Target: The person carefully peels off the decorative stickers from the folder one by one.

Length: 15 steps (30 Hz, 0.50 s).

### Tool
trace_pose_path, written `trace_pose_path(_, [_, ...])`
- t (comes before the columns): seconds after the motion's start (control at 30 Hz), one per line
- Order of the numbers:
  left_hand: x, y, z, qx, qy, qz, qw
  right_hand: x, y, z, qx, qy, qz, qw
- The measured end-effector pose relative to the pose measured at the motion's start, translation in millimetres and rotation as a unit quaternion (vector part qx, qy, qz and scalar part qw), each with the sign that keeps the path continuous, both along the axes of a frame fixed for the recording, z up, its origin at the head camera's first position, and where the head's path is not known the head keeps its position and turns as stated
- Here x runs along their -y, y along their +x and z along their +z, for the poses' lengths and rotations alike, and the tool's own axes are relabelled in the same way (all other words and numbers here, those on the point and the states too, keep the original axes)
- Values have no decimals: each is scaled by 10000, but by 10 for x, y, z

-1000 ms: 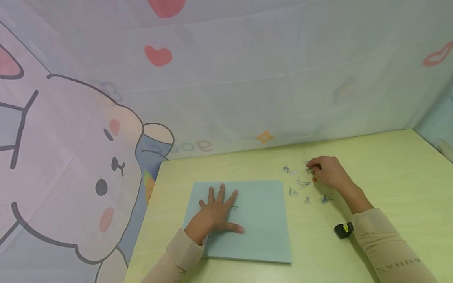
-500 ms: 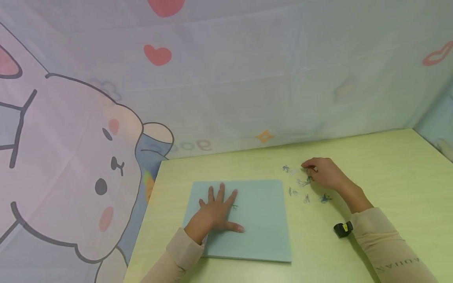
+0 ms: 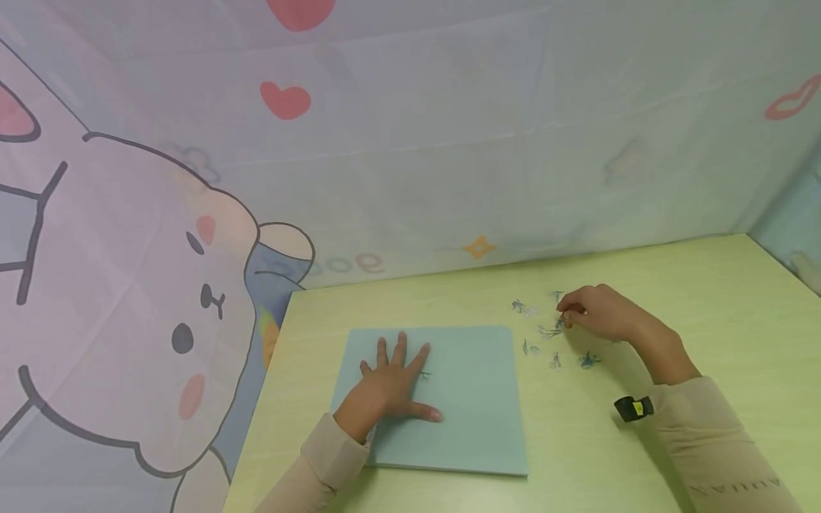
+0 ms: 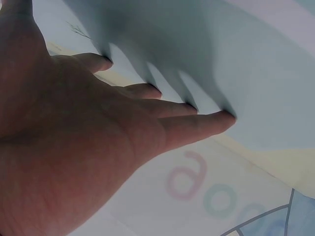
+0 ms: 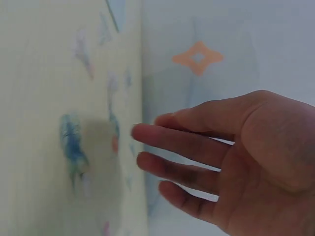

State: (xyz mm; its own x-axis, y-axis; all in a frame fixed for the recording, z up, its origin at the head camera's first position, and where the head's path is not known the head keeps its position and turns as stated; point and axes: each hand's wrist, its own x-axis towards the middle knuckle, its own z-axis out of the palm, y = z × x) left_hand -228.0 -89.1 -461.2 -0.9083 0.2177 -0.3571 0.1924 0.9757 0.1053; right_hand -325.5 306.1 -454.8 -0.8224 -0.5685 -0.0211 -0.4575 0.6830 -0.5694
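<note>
My left hand (image 3: pixel 388 390) rests on a pale blue-green, square board (image 3: pixel 474 399), fingers spread and thumb out to the side. By the index finger, a small dark green sprig (image 3: pixel 426 375) shows on the board, also visible in the left wrist view as thin dark twigs (image 4: pixel 78 30). My right hand (image 3: pixel 606 313) hovers among small flower-like cut-outs, its fingers loosely bent. In the right wrist view nothing shows between thumb and fingers, and the cut-outs look blurred. A blue cut-out (image 3: pixel 589 360) lies nearer me; a pale stemmed one (image 3: pixel 549 331) lies beside the fingertips.
More cut-outs lie on the light wooden table (image 3: pixel 705 313), including one at the back (image 3: pixel 518 306) and a pinkish one (image 3: pixel 556 360). A black strap piece with a yellow mark (image 3: pixel 633 408) is at the right cuff. Printed cloth (image 3: pixel 410 157) hangs behind the table.
My right hand first shifted slightly left over the cut-outs, then back right, with its wrist turning outward. A cut-out at the back has come into view again. The left hand has stayed still.
</note>
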Motion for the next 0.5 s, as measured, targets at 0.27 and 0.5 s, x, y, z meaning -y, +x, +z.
trace_pose_path(0.27, [26,-9,-13,15,-38,14,10000,83,96,91,409,720,499,9953])
trace_pose_path(0.5, [34,-4,-25,9,-16,20,10000,134,89,32,392,284,345,9982])
